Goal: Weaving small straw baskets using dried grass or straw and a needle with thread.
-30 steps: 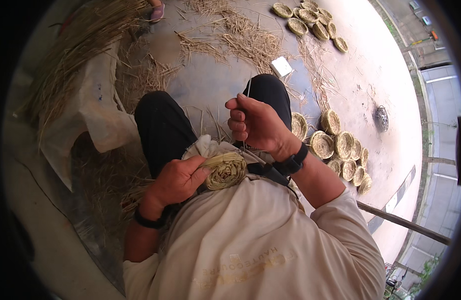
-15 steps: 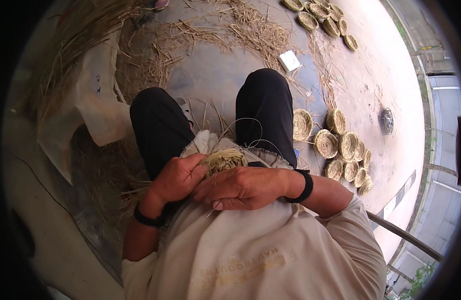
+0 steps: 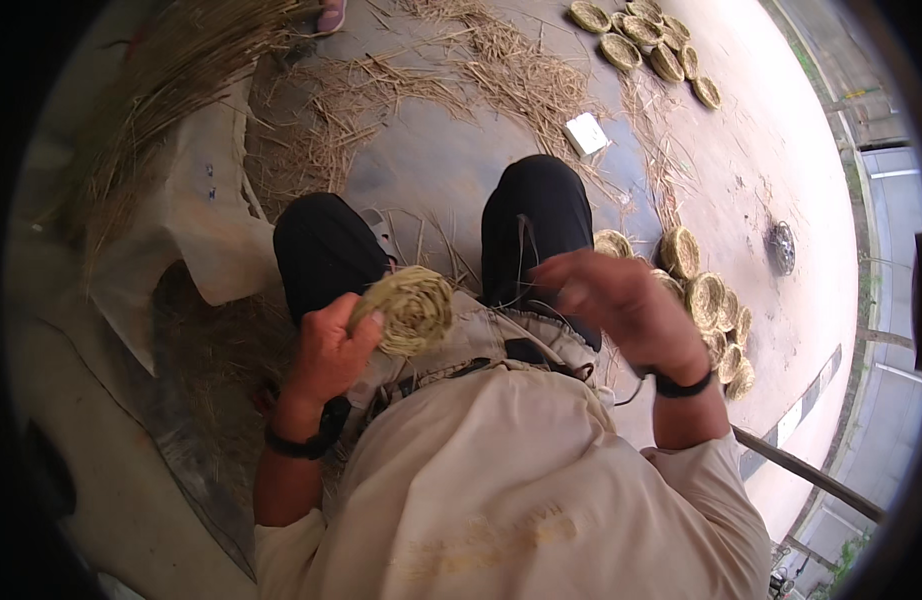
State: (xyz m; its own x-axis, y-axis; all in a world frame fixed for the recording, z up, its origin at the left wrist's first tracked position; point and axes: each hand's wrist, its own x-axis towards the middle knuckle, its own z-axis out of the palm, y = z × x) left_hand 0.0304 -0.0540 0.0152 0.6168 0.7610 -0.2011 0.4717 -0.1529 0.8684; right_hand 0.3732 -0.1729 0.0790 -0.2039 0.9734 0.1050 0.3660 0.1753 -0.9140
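My left hand (image 3: 338,345) grips the rim of a small coiled straw basket piece (image 3: 413,312), thumb on its near face. The piece is round, greenish-yellow, and tilted up above my lap. My right hand (image 3: 621,305) is raised over my right knee, apart from the straw piece. Its bent fingers are smeared by motion, so whether they hold something does not show. Close to those fingertips a thin, dark strand (image 3: 522,250) loops in front of the black trouser leg. Both wrists wear black bands.
Finished-looking round straw baskets (image 3: 705,300) lie grouped beyond my right hand, with more baskets (image 3: 641,30) at the far right. Loose straw (image 3: 521,80) litters the floor around a white box (image 3: 585,134). A straw bundle (image 3: 171,90) rests on a pale sheet (image 3: 216,250) at left.
My right hand has left the straw piece and swung up and to the right. My left hand has lifted the piece slightly and turned its round face into view.
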